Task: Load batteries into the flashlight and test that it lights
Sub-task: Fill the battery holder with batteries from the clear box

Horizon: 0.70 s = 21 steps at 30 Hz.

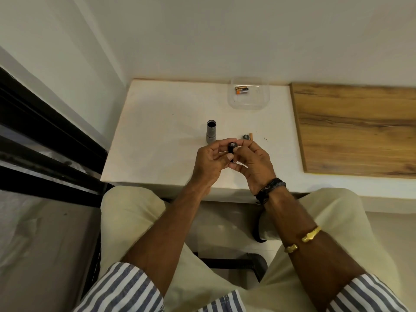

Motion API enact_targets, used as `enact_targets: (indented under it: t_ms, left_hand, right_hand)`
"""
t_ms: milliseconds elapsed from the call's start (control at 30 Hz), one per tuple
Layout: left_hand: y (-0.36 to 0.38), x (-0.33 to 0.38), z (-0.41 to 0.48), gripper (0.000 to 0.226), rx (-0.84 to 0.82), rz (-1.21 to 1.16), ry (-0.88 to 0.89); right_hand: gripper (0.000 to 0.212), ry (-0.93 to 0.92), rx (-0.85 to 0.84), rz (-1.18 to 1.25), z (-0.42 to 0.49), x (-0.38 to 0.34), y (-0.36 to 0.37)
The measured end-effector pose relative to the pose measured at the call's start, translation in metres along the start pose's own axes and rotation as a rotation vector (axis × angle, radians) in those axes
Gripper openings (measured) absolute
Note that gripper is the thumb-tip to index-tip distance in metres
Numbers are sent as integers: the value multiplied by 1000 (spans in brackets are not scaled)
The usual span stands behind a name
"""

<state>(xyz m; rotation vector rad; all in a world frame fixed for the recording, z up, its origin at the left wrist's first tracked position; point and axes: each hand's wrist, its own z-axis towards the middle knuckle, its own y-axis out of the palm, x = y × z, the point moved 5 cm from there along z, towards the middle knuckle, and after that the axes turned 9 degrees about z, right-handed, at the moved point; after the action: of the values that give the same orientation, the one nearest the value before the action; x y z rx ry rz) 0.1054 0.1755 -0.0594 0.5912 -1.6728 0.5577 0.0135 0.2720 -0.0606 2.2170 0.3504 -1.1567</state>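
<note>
A grey flashlight body point(211, 131) stands upright on the white table point(157, 131), its open dark end facing up. Just in front of it both hands hold a small black battery holder point(232, 150) above the table. My left hand point(209, 163) grips it from the left, my right hand point(252, 163) pinches it from the right. A round grey cap point(246, 137) lies on the table beside an orange-tipped battery point(251, 136), right behind my right fingers. Two more batteries point(242, 89) lie in a clear plastic box point(248, 102) at the back.
A wooden board point(355, 129) covers the surface to the right of the white table. The wall runs close behind. A dark window frame point(45, 143) lies to the left. My knees in beige trousers sit under the table's front edge.
</note>
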Motion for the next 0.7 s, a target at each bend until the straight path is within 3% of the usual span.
enact_targets:
  t_ms: [400, 567, 700]
  left_hand:
    - [5, 7, -1, 61, -49, 81, 82]
    - [3, 3, 0, 49, -13, 35, 44]
    - [-3, -2, 4, 37, 39, -30, -30]
  right_hand:
    - [23, 107, 26, 133, 1, -1, -1]
    - [36, 102, 27, 144, 0, -3, -1]
    - [28, 28, 33, 162, -2, -5, -1]
